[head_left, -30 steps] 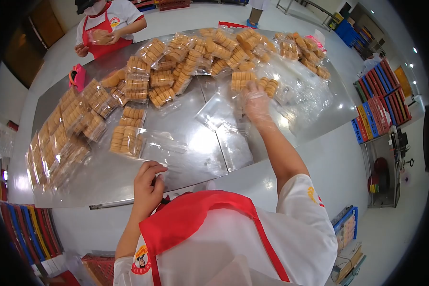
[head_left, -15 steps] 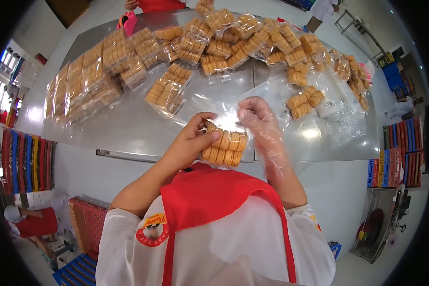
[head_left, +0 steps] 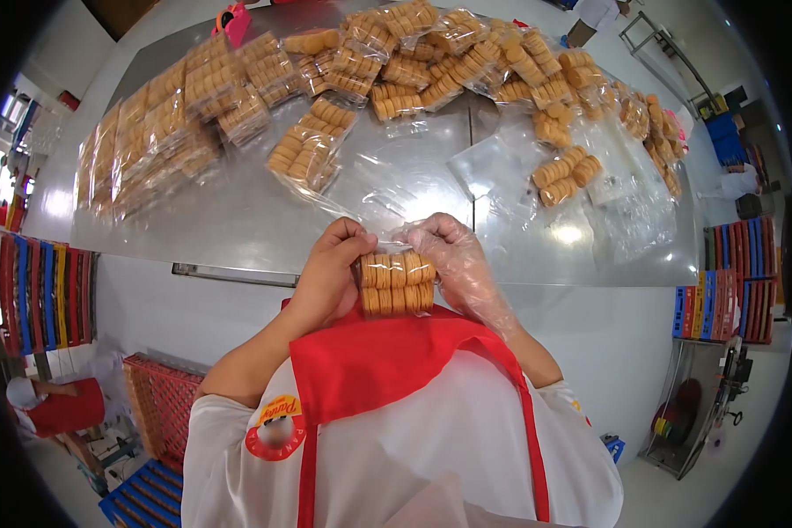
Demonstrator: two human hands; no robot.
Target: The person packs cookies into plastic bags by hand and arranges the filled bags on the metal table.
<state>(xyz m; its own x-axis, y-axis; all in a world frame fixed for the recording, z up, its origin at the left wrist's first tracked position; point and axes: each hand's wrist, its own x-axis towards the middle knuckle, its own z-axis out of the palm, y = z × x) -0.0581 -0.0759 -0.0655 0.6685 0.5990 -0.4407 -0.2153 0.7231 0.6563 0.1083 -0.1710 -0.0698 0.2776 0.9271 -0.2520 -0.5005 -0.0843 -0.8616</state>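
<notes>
A clear bag of round cookies (head_left: 398, 283), in two rows, hangs upright between my hands just in front of the red apron. My left hand (head_left: 334, 264) pinches the bag's top at its left corner. On the right, my right hand (head_left: 456, 264), in a clear plastic glove, has its fingers closed on the top edge. Beyond them on the steel table (head_left: 238, 224) lies a bagged pack of cookies (head_left: 312, 145). Loose cookies (head_left: 565, 176) rest on the right, beside clear plastic bags (head_left: 634, 207).
Stacked cookie packs (head_left: 150, 141) cover the table's left side, and a heap of packs (head_left: 431, 53) runs along the back. A pink tape dispenser (head_left: 233, 22) stands at the far left edge. A co-worker (head_left: 70, 405) is at the lower left, near a red crate (head_left: 163, 405).
My two hands have come together at the top of the bag, which has moved slightly lower and turned upright. My right hand, apart from the bag before, now grips its edge.
</notes>
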